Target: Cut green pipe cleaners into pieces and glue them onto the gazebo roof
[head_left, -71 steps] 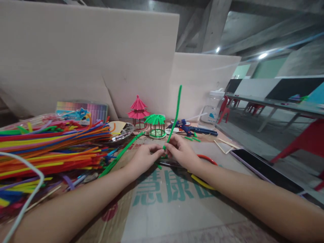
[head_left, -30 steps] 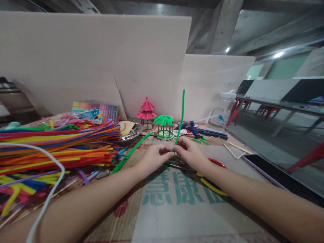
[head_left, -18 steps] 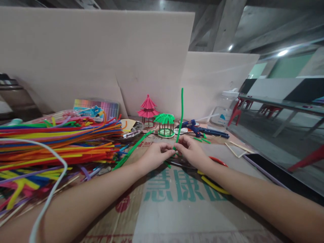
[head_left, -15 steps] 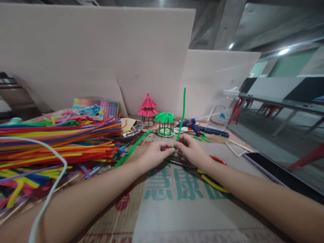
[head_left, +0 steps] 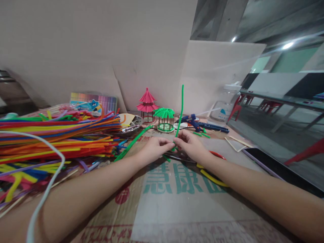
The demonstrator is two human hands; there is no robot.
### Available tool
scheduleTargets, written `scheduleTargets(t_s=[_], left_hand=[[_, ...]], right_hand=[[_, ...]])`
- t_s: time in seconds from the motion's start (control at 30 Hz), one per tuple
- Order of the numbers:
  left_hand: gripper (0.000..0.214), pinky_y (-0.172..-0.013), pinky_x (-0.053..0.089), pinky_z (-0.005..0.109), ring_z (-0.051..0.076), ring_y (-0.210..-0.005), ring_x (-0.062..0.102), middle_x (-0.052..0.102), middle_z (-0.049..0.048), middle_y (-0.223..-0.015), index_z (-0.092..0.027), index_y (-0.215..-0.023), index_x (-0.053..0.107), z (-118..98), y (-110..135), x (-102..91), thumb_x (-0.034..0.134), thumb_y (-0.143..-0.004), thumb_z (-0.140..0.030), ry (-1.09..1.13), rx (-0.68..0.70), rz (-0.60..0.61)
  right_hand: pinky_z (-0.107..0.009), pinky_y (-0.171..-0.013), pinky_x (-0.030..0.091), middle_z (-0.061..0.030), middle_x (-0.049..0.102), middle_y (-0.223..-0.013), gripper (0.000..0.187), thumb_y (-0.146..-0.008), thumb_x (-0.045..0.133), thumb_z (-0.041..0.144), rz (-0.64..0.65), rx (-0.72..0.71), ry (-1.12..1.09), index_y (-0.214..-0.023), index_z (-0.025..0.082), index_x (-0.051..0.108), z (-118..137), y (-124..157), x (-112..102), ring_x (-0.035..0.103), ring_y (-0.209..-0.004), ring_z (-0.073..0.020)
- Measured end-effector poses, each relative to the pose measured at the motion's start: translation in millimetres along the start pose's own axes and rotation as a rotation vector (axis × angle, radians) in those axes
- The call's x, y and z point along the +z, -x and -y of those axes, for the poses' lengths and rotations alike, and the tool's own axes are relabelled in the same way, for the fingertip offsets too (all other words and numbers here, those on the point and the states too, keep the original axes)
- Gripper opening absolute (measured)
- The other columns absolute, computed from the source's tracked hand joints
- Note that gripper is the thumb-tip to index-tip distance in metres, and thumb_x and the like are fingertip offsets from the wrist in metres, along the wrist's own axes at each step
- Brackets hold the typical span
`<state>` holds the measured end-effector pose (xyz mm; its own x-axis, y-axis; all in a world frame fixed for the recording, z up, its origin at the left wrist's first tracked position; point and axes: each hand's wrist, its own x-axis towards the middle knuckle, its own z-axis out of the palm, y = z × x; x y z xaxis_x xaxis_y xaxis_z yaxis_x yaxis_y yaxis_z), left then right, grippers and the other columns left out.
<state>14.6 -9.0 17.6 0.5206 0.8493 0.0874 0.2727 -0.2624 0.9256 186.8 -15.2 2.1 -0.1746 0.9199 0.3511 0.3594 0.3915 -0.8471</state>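
My left hand [head_left: 154, 150] and my right hand [head_left: 190, 147] meet at mid-table, both pinched on the lower end of a green pipe cleaner [head_left: 180, 109] that stands nearly upright above them. The fingertips almost touch each other around its base. Just beyond the hands stand a small green pavilion model [head_left: 164, 119] and a pink pagoda model [head_left: 147, 105]. Another long green pipe cleaner [head_left: 131, 144] lies slanted on the cardboard [head_left: 174, 202] to the left of my left hand.
A big heap of coloured pipe cleaners [head_left: 53, 141] fills the left side, with a marker case [head_left: 93, 102] behind it. A blue glue gun [head_left: 199, 123], thin sticks [head_left: 235, 143], a dark phone [head_left: 275, 168], red and yellow loops [head_left: 212, 175] and a plastic jar [head_left: 227, 104] lie to the right.
Both hands stay pinched on the green pipe cleaner with small finger shifts; its upright end has swayed slightly. The view has tilted a little.
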Motion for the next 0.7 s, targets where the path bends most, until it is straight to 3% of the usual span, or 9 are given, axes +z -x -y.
scheduleTargets(t_s=[0.7], left_hand=[[0.031,-0.045,0.034,0.017,0.009,-0.054,0.055,0.074,0.0069,-0.080,-0.012,-0.080,0.071,3.5,-0.5,-0.9,0.060,-0.081,-0.041,-0.015,-0.018,0.046]], right_hand=[[-0.024,-0.048,0.037,0.0063,0.046,-0.062,0.018,-0.081,0.057,0.034,0.011,0.017,-0.067,-0.074,0.022,0.045,3.4,0.2,1.1,0.046,-0.053,-0.0105]])
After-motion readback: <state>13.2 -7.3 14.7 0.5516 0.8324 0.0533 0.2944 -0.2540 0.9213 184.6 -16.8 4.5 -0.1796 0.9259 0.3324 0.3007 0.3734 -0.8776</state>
